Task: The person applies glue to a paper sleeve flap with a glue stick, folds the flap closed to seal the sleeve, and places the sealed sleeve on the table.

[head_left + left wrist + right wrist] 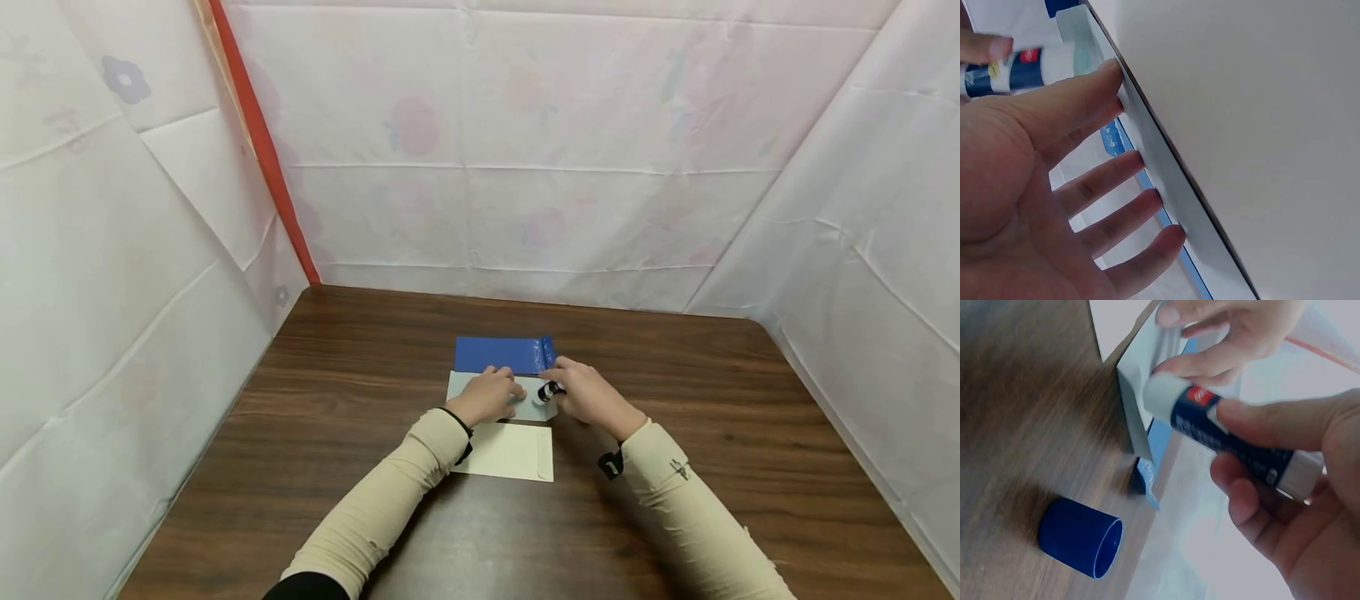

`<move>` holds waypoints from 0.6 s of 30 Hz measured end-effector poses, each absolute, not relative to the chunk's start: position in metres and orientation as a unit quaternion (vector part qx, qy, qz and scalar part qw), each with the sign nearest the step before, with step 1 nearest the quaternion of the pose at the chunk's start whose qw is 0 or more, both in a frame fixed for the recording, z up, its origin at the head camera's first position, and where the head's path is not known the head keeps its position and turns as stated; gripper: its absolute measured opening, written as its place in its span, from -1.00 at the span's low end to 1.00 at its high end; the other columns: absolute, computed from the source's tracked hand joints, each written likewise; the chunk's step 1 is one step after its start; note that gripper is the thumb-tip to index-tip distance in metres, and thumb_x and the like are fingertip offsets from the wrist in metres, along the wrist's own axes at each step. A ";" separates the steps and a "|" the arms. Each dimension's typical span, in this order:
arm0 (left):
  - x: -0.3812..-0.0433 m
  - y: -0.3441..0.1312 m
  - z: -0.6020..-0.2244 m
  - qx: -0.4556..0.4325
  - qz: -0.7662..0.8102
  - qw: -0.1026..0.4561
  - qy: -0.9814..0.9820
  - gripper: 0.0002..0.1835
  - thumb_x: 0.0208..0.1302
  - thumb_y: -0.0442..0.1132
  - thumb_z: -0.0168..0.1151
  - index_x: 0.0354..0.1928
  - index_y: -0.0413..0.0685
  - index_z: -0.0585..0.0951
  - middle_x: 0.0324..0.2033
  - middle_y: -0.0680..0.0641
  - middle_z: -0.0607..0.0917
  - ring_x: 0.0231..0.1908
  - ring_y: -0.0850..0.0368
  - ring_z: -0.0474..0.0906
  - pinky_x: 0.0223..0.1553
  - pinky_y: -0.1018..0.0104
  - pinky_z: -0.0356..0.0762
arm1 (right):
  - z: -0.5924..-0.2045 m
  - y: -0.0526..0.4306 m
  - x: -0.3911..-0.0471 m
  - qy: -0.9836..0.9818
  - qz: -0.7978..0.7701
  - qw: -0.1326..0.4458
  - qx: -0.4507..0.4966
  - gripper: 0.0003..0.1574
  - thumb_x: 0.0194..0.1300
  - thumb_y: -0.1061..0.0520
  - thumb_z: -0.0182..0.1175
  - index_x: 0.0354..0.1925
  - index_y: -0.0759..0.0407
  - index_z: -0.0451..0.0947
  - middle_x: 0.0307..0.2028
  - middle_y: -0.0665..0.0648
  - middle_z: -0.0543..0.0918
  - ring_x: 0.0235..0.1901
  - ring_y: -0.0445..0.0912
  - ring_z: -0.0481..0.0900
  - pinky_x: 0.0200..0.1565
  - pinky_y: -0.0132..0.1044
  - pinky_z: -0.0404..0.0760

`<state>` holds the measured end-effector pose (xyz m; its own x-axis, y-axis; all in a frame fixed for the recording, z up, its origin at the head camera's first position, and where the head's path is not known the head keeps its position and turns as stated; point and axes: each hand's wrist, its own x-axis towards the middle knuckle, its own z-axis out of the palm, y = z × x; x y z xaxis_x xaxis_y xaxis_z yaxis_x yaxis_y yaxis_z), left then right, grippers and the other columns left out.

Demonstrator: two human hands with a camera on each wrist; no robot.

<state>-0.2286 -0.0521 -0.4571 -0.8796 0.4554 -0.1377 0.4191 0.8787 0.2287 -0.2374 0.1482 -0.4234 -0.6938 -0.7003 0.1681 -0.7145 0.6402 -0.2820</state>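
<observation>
My right hand (592, 398) grips a glue stick (1210, 425) with a dark blue label. The stick's white end meets the right end of a pale blue envelope (459, 383), at its flap. On the middle of that envelope rest the spread fingertips of my left hand (489, 397), thumb and fingers extended in the left wrist view. Behind it lies a blue envelope (495, 355), its right-end flap streaked with whitish glue and curling up. A cream envelope (510, 452) lies nearest my body, partly under my left wrist.
A blue cap (1080, 537) lies on its side on the brown wooden table (360, 367), near my right hand. White printed sheeting (480, 225) hangs around the back and sides, with a red strip (262, 142) at the back left.
</observation>
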 end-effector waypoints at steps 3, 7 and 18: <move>-0.228 -0.052 -0.456 0.229 0.092 0.091 0.965 -0.65 0.27 -0.13 0.33 0.11 0.16 0.67 0.06 -0.04 0.55 -0.03 0.01 0.40 -0.15 0.22 0.50 | -0.426 0.144 -0.243 -0.914 0.152 0.042 0.373 -0.66 0.17 0.37 0.31 -0.03 0.30 0.67 -0.24 0.17 0.56 -0.39 -0.11 0.55 -0.37 -0.34 0.55; -0.227 -0.051 -0.455 0.231 0.095 0.094 0.964 -0.65 0.27 -0.13 0.32 0.11 0.16 0.67 0.07 -0.05 0.55 -0.01 -0.01 0.41 -0.14 0.19 0.51 | -0.431 0.141 -0.249 -0.920 0.137 0.054 0.364 -0.70 0.19 0.36 0.31 -0.06 0.30 0.67 -0.22 0.18 0.53 -0.35 -0.09 0.59 -0.35 -0.32 0.61; -0.228 -0.050 -0.453 0.224 0.097 0.098 0.965 -0.66 0.28 -0.12 0.32 0.11 0.18 0.67 0.06 -0.03 0.55 -0.01 0.01 0.39 -0.17 0.19 0.50 | -0.432 0.146 -0.241 -0.913 0.134 0.045 0.384 -0.75 0.16 0.35 0.33 -0.14 0.26 0.70 -0.26 0.13 0.53 -0.40 -0.14 0.54 -0.37 -0.34 0.56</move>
<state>-0.2280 -0.0497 -0.4533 -0.8809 0.4507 -0.1447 0.4126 0.8810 0.2316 -0.2412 0.1457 -0.4320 -0.7016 -0.6882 0.1849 -0.7123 0.6700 -0.2090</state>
